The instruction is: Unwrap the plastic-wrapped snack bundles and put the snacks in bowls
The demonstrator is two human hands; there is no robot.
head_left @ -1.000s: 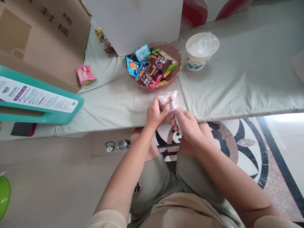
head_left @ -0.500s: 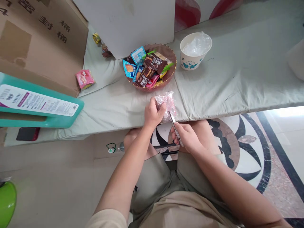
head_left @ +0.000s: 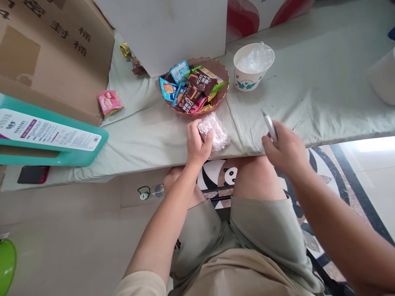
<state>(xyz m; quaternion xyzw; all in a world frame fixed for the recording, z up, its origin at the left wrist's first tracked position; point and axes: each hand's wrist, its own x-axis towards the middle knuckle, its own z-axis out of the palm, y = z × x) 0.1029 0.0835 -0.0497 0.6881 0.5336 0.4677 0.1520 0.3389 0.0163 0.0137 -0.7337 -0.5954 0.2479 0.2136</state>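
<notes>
Near the table's front edge, my left hand is closed around a small pinkish packet in clear bubble wrap, thumb on the near side and fingers on the left. What lies inside the wrap cannot be made out. My right hand is over the cloth further right, closed on a slim white utility knife whose tip points away from me. The knife is apart from the packet. Just beyond the packet sits a brown ribbed bowl filled with wrapped snacks.
A paper tub holding clear plastic stands right of the bowl. At left are a cardboard box, a green jug, a pink snack packet and a dark phone-like object. A white box stands behind.
My right hand has drawn the knife away from the bubble-wrapped packet, out to the right and slightly up. My left hand still holds the packet, now turned slightly.
</notes>
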